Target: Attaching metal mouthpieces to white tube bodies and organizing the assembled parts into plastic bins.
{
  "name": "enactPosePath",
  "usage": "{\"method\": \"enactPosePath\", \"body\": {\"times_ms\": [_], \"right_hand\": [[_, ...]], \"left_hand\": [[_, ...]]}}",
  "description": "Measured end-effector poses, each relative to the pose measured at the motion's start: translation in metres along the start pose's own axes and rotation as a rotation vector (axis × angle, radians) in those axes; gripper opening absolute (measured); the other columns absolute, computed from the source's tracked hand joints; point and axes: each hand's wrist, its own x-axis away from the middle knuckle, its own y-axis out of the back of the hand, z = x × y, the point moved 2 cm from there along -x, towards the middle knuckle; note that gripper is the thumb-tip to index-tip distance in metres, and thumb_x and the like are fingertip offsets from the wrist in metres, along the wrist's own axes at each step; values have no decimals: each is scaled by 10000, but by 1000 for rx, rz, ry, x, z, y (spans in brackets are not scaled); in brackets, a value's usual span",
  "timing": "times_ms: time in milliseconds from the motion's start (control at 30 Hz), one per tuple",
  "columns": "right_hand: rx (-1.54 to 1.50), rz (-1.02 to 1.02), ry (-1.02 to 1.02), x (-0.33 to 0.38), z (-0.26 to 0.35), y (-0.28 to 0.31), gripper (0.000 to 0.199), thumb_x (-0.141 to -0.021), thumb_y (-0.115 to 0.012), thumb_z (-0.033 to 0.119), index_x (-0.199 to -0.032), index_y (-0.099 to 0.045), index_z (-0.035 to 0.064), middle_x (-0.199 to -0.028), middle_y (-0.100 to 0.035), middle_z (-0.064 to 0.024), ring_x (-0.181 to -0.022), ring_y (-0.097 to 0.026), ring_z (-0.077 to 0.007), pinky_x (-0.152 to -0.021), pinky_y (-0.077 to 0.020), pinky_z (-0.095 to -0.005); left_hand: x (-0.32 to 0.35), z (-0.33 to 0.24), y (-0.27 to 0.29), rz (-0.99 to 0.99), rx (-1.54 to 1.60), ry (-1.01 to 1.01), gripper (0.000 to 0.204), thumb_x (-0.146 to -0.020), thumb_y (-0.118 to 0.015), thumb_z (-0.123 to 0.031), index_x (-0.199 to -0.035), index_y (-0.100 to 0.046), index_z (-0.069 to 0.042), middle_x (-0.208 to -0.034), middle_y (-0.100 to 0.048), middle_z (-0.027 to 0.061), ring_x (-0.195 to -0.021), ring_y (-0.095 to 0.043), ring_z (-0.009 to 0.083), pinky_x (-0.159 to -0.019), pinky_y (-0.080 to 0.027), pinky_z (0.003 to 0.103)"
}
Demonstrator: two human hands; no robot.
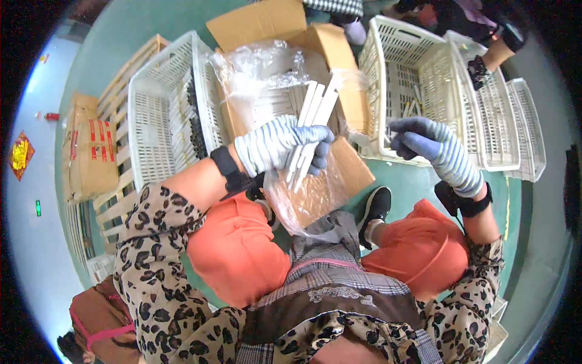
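Observation:
My left hand [285, 145], in a blue-and-white striped glove, is closed around a bundle of slim white sticks [316, 104]. They slant upward above an open cardboard box [351, 79] lined with clear plastic [267, 67]. More white pieces [273, 106] lie inside that box. My right hand [427, 139], in a matching glove, is held at the near edge of a white slatted crate [381, 73]. Its thumb and fingers are brought together; whatever they pinch is too small to make out. A few white sticks [413, 108] lie in this crate.
On the left, another white crate [145, 115] holds rows of white pieces with dark ends, beside a wooden pallet [121, 79] and a closed carton [91, 148]. More crates [524, 127] stand at the right. Other people are at the far side and lower left.

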Motion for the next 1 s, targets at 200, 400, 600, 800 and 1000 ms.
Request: {"method": "enactPosePath", "body": {"times_ms": [200,400,600,800,1000], "right_hand": [[-258,20,161,39,36,-38,367,-888,-566,242,-1173,-525,14,-967,-634,-47,-792,-599,-106,-729,-485,-238],[-440,32,152,39,8,-78,335,-840,-638,250,-1071,-602,10,-874,-640,-13,-726,-588,-78,-671,-476,-218],[-401,74,114,25,-25,-82,306,-852,-620,192,-1102,-602,16,-873,-640,-23,-726,-592,-87,-660,-482,-223],[-432,89,311,14,-33,-95,454,-895,-544,202,-1281,-423,-4,-1110,-584,-84,-937,-585,-141,-809,-480,-265],[-633,119,430,5,-26,-105,388,-933,-459,203,-1270,-429,13,-1177,-563,-89,-1037,-551,-170,-894,-444,-286]], "left_hand": [[47,10,-88,-27,-116,-58,301,-851,-620,-213,-1064,-576,-5,-826,-645,92,-727,-651,221,-654,-554,352],[57,48,-122,-66,-22,-85,292,-823,-662,-212,-1017,-606,-1,-861,-657,128,-732,-653,213,-630,-561,335],[44,81,-104,124,139,-121,451,-834,-631,-277,-1180,-505,-16,-967,-635,118,-848,-644,237,-731,-550,382],[43,94,-99,113,263,-135,437,-832,-629,-285,-1163,-513,-24,-908,-630,89,-852,-636,239,-751,-540,416],[38,99,-101,109,311,-94,439,-836,-597,-394,-1066,-571,-22,-889,-638,114,-787,-640,258,-749,-535,420]]}}
